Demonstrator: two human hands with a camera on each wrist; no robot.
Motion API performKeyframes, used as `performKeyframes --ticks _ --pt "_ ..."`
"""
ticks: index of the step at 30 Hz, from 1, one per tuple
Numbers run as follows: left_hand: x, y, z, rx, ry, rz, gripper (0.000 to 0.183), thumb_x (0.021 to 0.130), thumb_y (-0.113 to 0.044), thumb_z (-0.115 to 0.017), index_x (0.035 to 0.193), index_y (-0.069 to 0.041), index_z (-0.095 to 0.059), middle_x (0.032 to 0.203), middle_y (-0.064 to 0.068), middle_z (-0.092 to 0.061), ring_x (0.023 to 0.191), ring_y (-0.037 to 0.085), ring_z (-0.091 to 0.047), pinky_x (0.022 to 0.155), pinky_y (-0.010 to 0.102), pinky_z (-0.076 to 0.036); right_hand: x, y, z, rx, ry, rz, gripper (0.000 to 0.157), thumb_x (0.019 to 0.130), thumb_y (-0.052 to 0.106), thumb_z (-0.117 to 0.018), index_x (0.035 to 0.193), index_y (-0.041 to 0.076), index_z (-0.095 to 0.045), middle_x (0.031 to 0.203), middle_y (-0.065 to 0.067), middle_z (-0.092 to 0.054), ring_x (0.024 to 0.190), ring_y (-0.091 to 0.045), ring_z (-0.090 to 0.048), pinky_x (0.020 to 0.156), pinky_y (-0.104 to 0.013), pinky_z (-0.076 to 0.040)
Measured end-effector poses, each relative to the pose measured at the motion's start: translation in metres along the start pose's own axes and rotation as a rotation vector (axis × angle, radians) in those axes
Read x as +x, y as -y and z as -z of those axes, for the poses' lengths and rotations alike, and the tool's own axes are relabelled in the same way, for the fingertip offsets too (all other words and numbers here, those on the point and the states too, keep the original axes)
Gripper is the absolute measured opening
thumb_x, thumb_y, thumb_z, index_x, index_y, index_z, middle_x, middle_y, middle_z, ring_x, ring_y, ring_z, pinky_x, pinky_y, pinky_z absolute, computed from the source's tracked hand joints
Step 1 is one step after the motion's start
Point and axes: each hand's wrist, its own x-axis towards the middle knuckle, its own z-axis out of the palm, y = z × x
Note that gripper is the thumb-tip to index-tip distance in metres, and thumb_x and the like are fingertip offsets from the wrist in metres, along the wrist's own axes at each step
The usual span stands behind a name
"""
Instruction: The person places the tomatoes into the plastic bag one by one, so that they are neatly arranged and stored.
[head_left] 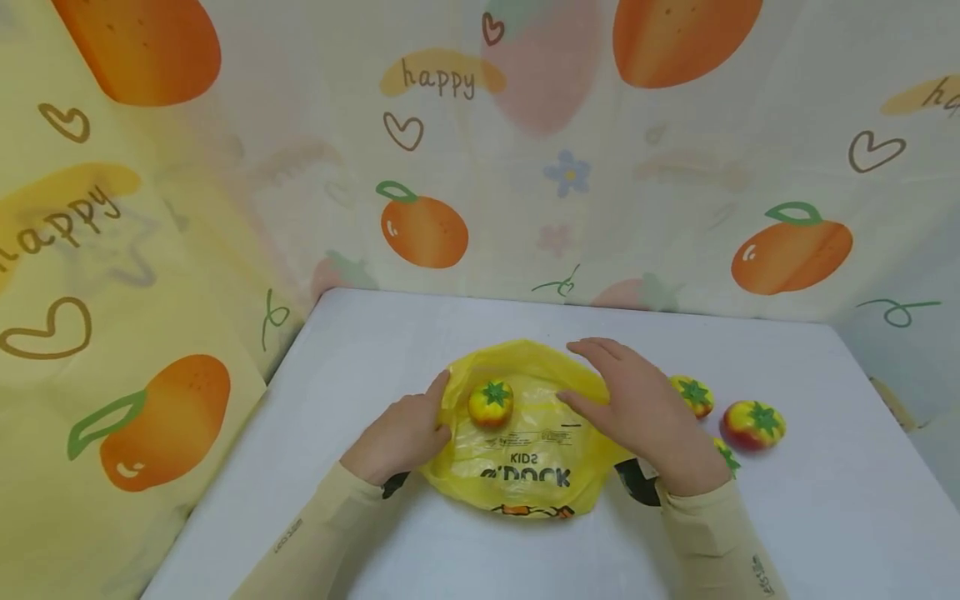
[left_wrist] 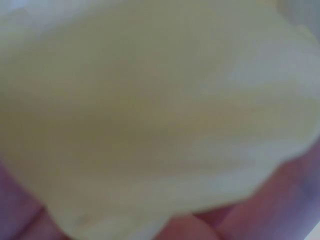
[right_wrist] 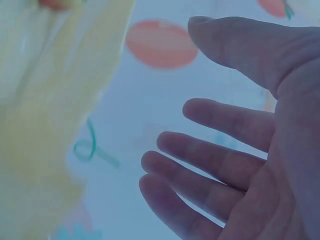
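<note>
A yellow plastic bag (head_left: pixel 540 392) with dark printing stands on the table with its mouth spread wide. Inside it lies a yellow-red toy fruit (head_left: pixel 491 414) with a green leafy top. My left hand (head_left: pixel 397 437) grips the bag's left rim between thumb and fingers; blurred yellow plastic (left_wrist: pixel 160 110) fills most of the left wrist view. My right hand (head_left: pixel 645 408) is over the bag's right side, thumb and fingers spread. In the right wrist view, its fingers (right_wrist: pixel 215 160) hold nothing and stand apart from the bag (right_wrist: pixel 45 135).
To the right of my right hand lie three similar toy fruits: one farther back (head_left: pixel 692 397), one farthest right (head_left: pixel 753 427), and one partly hidden by the wrist (head_left: pixel 726 455). A fruit-printed cloth (head_left: pixel 525 225) hangs behind the white table (head_left: pixel 375 342).
</note>
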Motion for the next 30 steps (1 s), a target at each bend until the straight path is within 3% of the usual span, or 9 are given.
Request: performKeyframes --ticks 7,10,14,23,30 --pt "-0.001 -0.001 -0.001 -0.022 0.01 -0.007 0.08 0.103 -0.013 -0.061 0.172 -0.005 -0.021 0.077 0.006 -0.06 0.056 0.019 -0.05 0.055 0.03 -0.043 -0.014 -0.043 0.016 -0.022 0.013 -0.08 0.067 0.101 0.047 -0.073 0.156 0.012 -0.056 0.157 -0.017 -0.058 0.142 -0.043 -0.055 0.114 -0.066 -0.046" --pt "-0.001 -0.001 -0.001 -0.014 0.006 -0.015 0.08 0.103 -0.013 -0.061 0.172 -0.005 -0.022 0.08 0.006 -0.061 0.057 0.019 -0.051 0.056 0.031 -0.043 -0.019 -0.06 0.018 -0.038 0.01 -0.119 0.069 0.101 0.047 -0.074 0.156 0.011 -0.055 0.155 -0.019 -0.058 0.122 -0.04 -0.066 0.107 -0.064 -0.051" --pt "-0.001 -0.001 0.0 -0.005 0.005 0.002 0.08 0.103 -0.015 -0.061 0.172 -0.007 -0.022 0.089 0.007 -0.065 0.06 0.02 -0.053 0.058 0.032 -0.045 -0.019 -0.073 0.016 -0.04 0.033 -0.163 0.073 0.1 0.047 -0.076 0.158 0.01 -0.053 0.155 -0.022 -0.057 0.104 -0.032 -0.068 0.103 -0.063 -0.054" --pt "-0.001 -0.001 0.002 -0.015 0.005 0.007 0.081 0.103 -0.014 -0.061 0.173 -0.007 -0.021 0.082 0.006 -0.062 0.059 0.02 -0.051 0.057 0.031 -0.044 -0.01 -0.087 0.005 -0.062 0.087 -0.179 0.069 0.1 0.044 -0.076 0.155 0.007 -0.056 0.155 -0.025 -0.057 0.137 -0.046 -0.054 0.115 -0.069 -0.044" --pt "0.001 0.0 0.002 -0.01 0.006 0.005 0.08 0.103 -0.013 -0.06 0.172 -0.005 -0.021 0.081 0.006 -0.061 0.058 0.019 -0.052 0.057 0.031 -0.044 -0.005 -0.09 -0.001 -0.06 0.139 -0.22 0.071 0.098 0.045 -0.077 0.155 0.008 -0.056 0.157 -0.025 -0.054 0.143 -0.048 -0.049 0.117 -0.069 -0.042"
